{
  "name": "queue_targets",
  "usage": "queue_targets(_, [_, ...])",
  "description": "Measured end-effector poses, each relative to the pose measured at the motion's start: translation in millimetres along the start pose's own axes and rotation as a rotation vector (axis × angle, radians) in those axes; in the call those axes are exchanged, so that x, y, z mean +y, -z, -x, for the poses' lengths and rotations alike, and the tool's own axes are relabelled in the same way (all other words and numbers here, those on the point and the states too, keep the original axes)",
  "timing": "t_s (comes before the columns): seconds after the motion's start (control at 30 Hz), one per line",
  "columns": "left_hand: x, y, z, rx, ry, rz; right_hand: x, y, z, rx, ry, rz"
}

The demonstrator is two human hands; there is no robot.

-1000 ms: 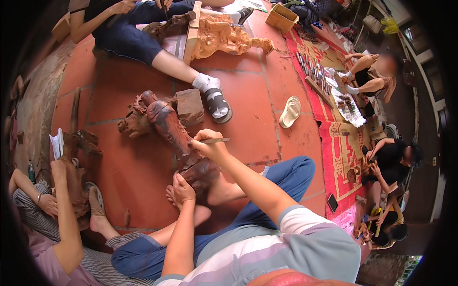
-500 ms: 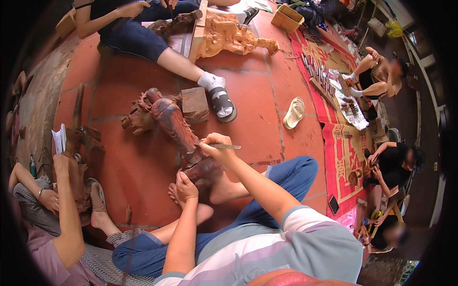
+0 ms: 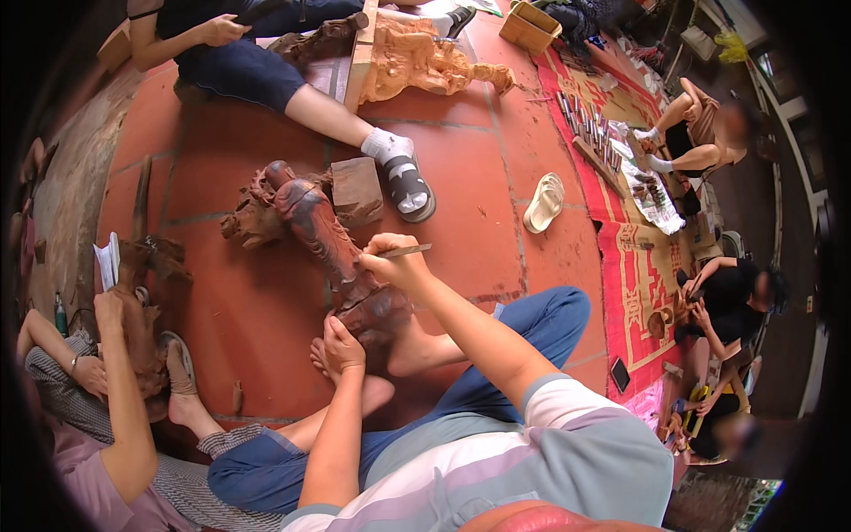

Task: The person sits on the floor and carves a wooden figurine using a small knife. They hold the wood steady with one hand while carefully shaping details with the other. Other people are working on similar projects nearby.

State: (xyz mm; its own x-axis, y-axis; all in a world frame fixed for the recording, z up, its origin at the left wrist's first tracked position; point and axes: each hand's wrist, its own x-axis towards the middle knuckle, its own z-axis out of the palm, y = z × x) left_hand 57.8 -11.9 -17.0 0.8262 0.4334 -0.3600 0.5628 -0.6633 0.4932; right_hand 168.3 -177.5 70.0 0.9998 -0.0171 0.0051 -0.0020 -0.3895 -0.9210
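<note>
A dark reddish wood carving of a robed figure (image 3: 315, 226) lies slanted on the tiles before me, its base between my bare feet. My right hand (image 3: 392, 259) is closed around a thin flat metal carving tool (image 3: 406, 251). Its front end, mostly hidden by my fingers, meets the right side of the carving. Lower down, my left hand (image 3: 343, 346) grips the left edge of the carving's base, beside my foot; its fingertips are partly hidden. The carving's upper part rests by a rough wood block (image 3: 357, 189) and a gnarled wood piece (image 3: 253, 222).
A co-worker's sandalled foot (image 3: 408, 188) stands beyond the block. A person at left holds another carving (image 3: 142, 337). A pale clog (image 3: 543, 202) lies at right, near a red mat (image 3: 625, 355) with rows of chisels (image 3: 585, 129). An orange carving (image 3: 425, 62) lies at the far side.
My right hand has moved up and slightly left along the carving, and the tool's rear end now tilts upward. My left hand stays put. The co-worker's hand at the top has shifted left.
</note>
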Motion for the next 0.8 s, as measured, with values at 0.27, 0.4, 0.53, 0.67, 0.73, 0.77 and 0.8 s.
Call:
queue_targets(0.27, [-3, 0, -1, -0.018, 0.042, -0.033, 16, -8, 21, 0.065, 0.062, -0.022])
queue_targets(0.4, [-2, -6, 0, 0.013, 0.032, -0.042, 9, -10, 0, 0.126, 0.019, -0.081])
queue_targets(0.53, [-4, -5, -1, 0.023, 0.043, -0.068, 20, -17, 23, 0.195, 0.181, 0.041])
queue_targets(0.67, [-3, -3, -1, 0.077, -0.032, 0.008, 3, -6, 10, 0.047, 0.051, 0.102])
queue_targets(0.73, [-2, -5, -3, 0.029, -0.010, -0.006, 0, -13, 1, 0.150, 0.137, 0.048])
queue_targets(0.77, [-4, -5, -3, 0.007, 0.003, -0.013, 5, -18, 1, 0.200, 0.171, 0.012])
queue_targets(0.8, [-7, -6, 0, 0.020, 0.005, -0.035, 13, -21, 10, 0.216, 0.184, 0.018])
